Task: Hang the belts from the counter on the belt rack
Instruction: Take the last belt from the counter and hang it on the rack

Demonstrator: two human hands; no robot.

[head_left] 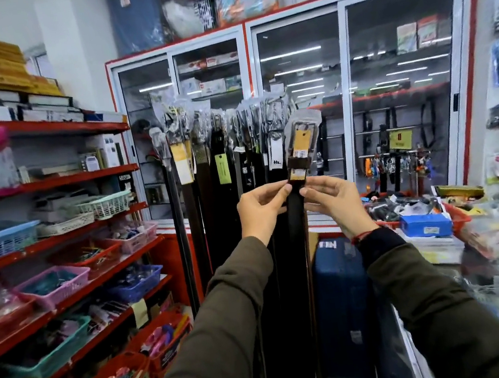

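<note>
Both hands, left hand and right hand, pinch one dark belt upright just under its buckle; hanging step, next lift the buckle onto the belt rack hook.

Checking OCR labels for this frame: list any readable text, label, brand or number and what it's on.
None reads with confidence.
Yellow tag on the belt held by both hands: print blurred.
Green tag and white tag on the hanging belts: too small.
Yellow sign behind the cabinet glass: a red mark, unreadable.
Blue box label: blurred.
</note>
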